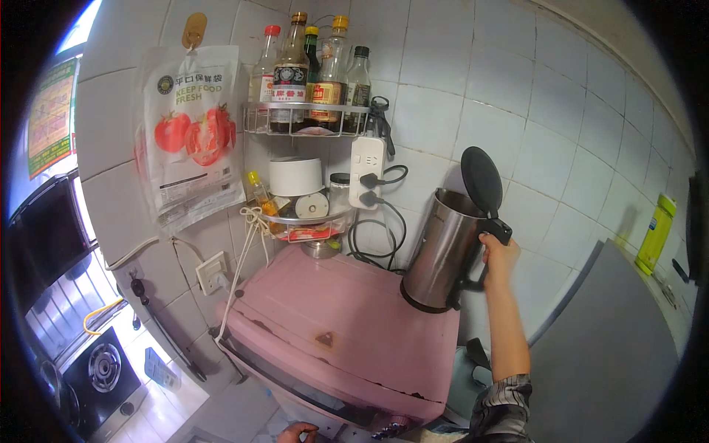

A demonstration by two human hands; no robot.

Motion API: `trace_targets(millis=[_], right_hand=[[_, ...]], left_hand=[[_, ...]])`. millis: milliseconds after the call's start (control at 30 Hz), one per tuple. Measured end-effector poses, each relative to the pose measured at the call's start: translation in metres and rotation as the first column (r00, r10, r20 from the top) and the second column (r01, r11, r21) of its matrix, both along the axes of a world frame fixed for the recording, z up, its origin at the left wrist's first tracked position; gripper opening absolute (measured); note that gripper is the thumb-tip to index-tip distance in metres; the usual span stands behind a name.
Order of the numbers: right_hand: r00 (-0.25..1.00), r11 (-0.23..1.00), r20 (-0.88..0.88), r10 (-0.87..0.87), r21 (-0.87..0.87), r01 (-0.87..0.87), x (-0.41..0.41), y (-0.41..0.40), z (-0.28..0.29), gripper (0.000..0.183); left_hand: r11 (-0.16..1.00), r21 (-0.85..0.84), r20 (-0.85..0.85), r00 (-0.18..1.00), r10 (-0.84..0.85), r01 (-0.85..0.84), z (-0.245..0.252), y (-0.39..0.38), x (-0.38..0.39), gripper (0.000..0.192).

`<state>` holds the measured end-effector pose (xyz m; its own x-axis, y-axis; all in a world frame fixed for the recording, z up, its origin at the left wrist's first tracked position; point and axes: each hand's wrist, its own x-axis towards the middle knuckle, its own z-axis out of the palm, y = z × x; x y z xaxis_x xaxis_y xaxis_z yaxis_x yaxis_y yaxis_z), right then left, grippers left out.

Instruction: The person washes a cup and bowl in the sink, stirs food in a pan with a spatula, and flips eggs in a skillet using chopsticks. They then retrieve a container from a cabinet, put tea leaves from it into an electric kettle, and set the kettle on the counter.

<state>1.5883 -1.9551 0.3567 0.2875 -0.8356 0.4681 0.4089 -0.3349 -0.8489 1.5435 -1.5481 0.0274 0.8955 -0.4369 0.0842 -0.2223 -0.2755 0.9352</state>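
A stainless steel electric kettle (443,249) is at the right end of a pink oven (332,310), slightly tilted in the view. Its black lid (482,180) stands raised. My right hand (498,257) grips the black handle, with the thumb near the top by the lid hinge. Whether the base rests fully on the oven top I cannot tell. At the bottom edge, in front of the oven door, my left hand (298,433) shows only in part, its fingers curled; anything in it is hidden.
A corner rack (307,108) holds several sauce bottles above a lower shelf (310,220) with jars. A white power strip (366,171) carries two plugs with looping cords behind the oven. A gas stove (102,368) sits lower left; a grey panel (604,343) stands right.
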Motion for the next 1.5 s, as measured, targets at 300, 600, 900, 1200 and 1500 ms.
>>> trace_targets(millis=[300,600,900,1200,1500], right_hand=[[0.996,0.997,0.082,0.029,-0.067,-0.024,-0.008,0.018,-0.004,0.011],[0.948,0.948,0.066,0.313,0.043,-0.316,0.010,0.039,-0.001,0.009],[0.857,0.854,0.036,0.514,0.071,-0.515,0.053,0.100,-0.010,0.012],[0.871,0.872,-0.028,0.490,0.012,-0.490,0.070,0.096,-0.017,0.010],[0.819,0.830,-0.201,0.537,-0.047,-0.555,0.077,0.041,-0.014,0.010]], left_hand=[[0.997,0.009,0.029,0.996,-0.082,0.082,0.028,0.007,0.012,0.016],[0.993,0.041,0.007,0.994,-0.111,0.110,0.008,0.006,0.028,0.017],[1.000,0.024,0.008,1.000,-0.012,0.012,0.012,0.031,0.025,0.018],[1.000,0.008,-0.085,0.996,-0.002,0.003,0.018,0.050,0.028,0.020],[0.985,0.030,0.041,0.984,-0.171,0.170,0.012,0.041,0.044,0.021]])
